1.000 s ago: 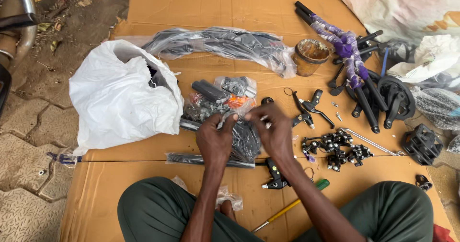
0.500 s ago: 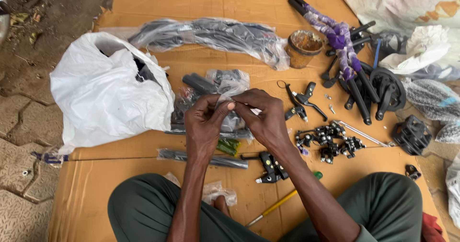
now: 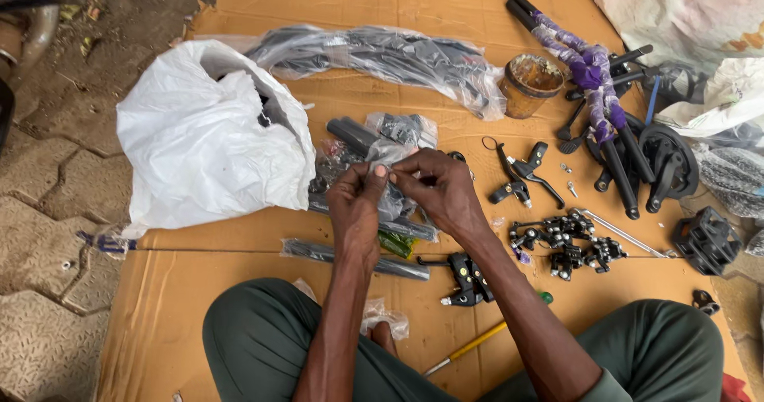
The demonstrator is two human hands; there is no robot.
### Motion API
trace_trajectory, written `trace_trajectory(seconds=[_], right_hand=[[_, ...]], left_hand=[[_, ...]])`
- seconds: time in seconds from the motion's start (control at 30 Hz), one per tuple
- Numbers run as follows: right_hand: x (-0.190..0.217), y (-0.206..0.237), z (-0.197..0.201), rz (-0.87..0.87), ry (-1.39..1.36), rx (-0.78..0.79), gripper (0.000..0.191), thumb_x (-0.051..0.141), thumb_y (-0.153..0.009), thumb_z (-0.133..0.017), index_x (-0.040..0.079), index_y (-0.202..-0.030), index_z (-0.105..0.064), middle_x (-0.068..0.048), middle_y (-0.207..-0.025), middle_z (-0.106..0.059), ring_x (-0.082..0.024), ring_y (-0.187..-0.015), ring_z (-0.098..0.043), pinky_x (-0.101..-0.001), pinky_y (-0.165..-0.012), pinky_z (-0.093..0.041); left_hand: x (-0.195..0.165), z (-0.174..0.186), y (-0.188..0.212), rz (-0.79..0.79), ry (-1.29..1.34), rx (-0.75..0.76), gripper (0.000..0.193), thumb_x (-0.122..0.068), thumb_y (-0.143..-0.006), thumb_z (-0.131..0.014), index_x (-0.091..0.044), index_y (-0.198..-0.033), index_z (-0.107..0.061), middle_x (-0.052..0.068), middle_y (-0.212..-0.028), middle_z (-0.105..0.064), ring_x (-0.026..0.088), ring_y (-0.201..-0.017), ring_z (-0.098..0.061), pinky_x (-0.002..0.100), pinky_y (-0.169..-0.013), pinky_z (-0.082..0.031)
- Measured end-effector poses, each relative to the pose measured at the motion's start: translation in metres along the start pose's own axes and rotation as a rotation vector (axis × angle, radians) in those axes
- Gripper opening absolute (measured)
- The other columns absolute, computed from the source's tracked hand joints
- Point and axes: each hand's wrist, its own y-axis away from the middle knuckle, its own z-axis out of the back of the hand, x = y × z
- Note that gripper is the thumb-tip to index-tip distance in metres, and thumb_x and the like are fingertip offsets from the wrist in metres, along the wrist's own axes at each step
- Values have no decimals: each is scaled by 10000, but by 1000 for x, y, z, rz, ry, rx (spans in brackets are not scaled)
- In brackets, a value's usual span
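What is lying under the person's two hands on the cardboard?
Under the left hand and right hand lie clear plastic packets of black parts and a black tube. A green item peeks out below. The hands cover the packets' middle contents.

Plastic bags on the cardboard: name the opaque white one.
The large white plastic bag left of both hands; the other bags are clear film showing black parts, like the long one at the cardboard's far edge.

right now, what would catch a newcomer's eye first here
At the centre, the left hand and right hand meet, fingers pinching a small clear plastic packet above the cardboard sheet. To the left sits a big white plastic bag; to the right, a heap of black metal parts.
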Motion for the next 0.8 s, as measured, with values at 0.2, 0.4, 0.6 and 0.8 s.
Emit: trace_trajectory(seconds=[0.2,0.4,0.6,0.8], right_hand=[[3,1,-13,-97,-63,-201,86,65,-859,-783,-8,-889,-750,-45,-791,-730,-83,-703,-608,-272,-642,-513],[2,2,-33,39,93,-479,83,48,-835,-763,-19,-824,-715,-67,-793,-726,-114,-705,-651,-274,-660,-548],[3,-9,-38,78,88,-453,86,52,-850,-757,-17,-885,-721,-56,-807,-729,-125,-725,-664,-286,-678,-548],[4,-15,-16,69,58,-53,196,118,-890,-777,37,-1060,-725,-47,-1015,-669,-135,-899,-648,-297,-825,-534]], left_hand=[[-4,-11,4,-63,-268,-3,128,-156,-964,-713,-32,-939,-726,6,-757,-635,96,-666,-465,271,-583,-376],[-4,-10,4,-80,-144,53,108,-136,-973,-711,-34,-939,-723,-10,-784,-639,79,-711,-493,252,-624,-404],[-6,-1,-2,-17,9,30,65,-91,-957,-685,-46,-941,-729,-5,-810,-679,93,-726,-520,275,-666,-410],[-2,15,-13,-44,141,45,102,-128,-994,-672,-68,-913,-691,-32,-852,-640,73,-821,-511,281,-800,-413]])
